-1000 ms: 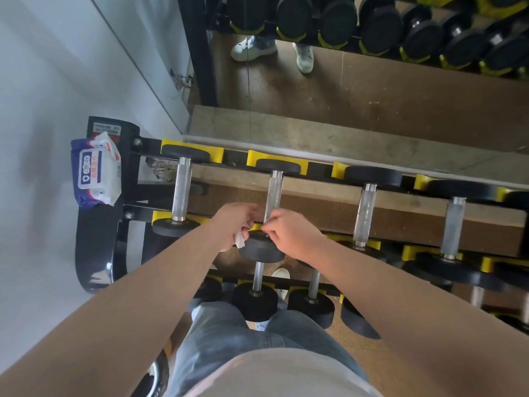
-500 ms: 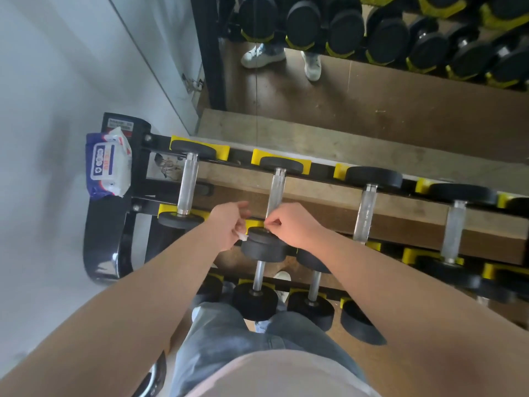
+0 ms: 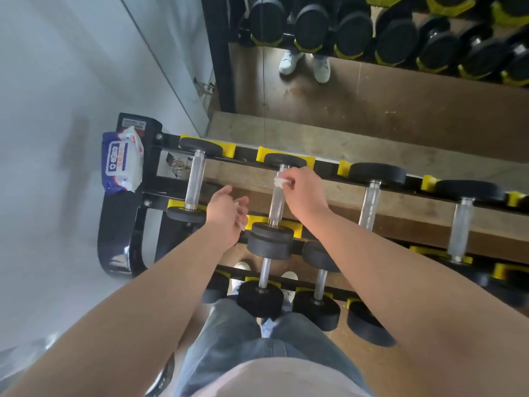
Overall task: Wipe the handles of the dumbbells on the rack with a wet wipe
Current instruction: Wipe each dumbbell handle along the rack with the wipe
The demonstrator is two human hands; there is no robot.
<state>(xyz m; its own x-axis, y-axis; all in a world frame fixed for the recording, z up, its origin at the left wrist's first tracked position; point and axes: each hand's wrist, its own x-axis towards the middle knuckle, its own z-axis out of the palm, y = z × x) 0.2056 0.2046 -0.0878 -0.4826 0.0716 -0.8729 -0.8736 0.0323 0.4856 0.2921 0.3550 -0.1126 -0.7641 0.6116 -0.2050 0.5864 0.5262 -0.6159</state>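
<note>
The black rack point(image 3: 148, 179) with yellow cradles holds a top row of dumbbells with knurled steel handles. My right hand point(image 3: 306, 193) pinches a white wet wipe point(image 3: 282, 181) against the far end of the second dumbbell's handle point(image 3: 277, 204), just under its far weight. My left hand point(image 3: 226, 216) hovers with relaxed, spread fingers between the first handle point(image 3: 196, 179) and the second, touching neither. A faint white scrap shows by its fingertips, too blurred to identify.
A blue-and-white wet wipe pack point(image 3: 123, 161) lies on the rack's left end. More dumbbell handles point(image 3: 369, 204) point(image 3: 461, 227) follow to the right, and a lower row point(image 3: 264, 273) sits near my knees. A mirror point(image 3: 372, 96) stands behind the rack and a pale wall on the left.
My right hand slid with the wipe from the near end of the second handle up to its far end. My left hand let go, opened and drew slightly left.
</note>
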